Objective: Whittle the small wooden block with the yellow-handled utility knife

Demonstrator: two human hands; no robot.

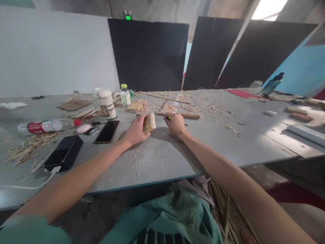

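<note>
My left hand [137,130] is closed around a small wooden block [149,123], its pale end facing right and its side marked in yellow and brown. The block is held just over the grey table. To its right, my right hand [175,123] is closed on a yellow-and-black tool [168,117]; most of the tool is hidden by the fingers, so its exact kind cannot be made out. Just behind the right hand lies a round brown wooden rod [191,116]. A gap separates the two hands.
Wood shavings [172,107] litter the grey table [157,159]. On the left are a phone [107,131], a black box [64,152] with a white cable, a lying bottle [48,126], a paper cup [107,103] and an upright bottle [125,95]. A teal bottle [272,84] stands far right.
</note>
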